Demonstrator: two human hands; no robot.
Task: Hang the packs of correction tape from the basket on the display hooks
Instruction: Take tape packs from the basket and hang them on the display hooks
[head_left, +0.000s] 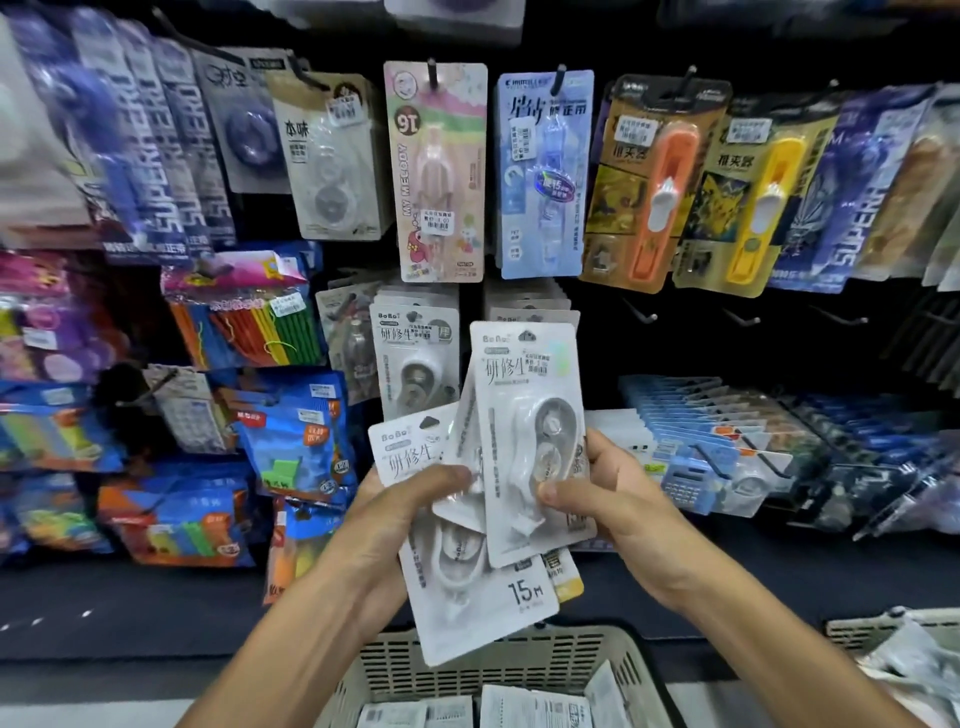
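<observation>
Hands' fingers (441, 475) gripping fanned correction tape packs (524, 415), lower packs overlapped, basket (498, 654) cropped

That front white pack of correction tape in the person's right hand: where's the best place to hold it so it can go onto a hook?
Probably low on the front white pack, from the right edge, much as the right hand pinches it now. The pack stands upright, and its hang hole is at the top, so a low grip leaves that end free to meet a hook. The left hand holds the other packs fanned behind.
</observation>
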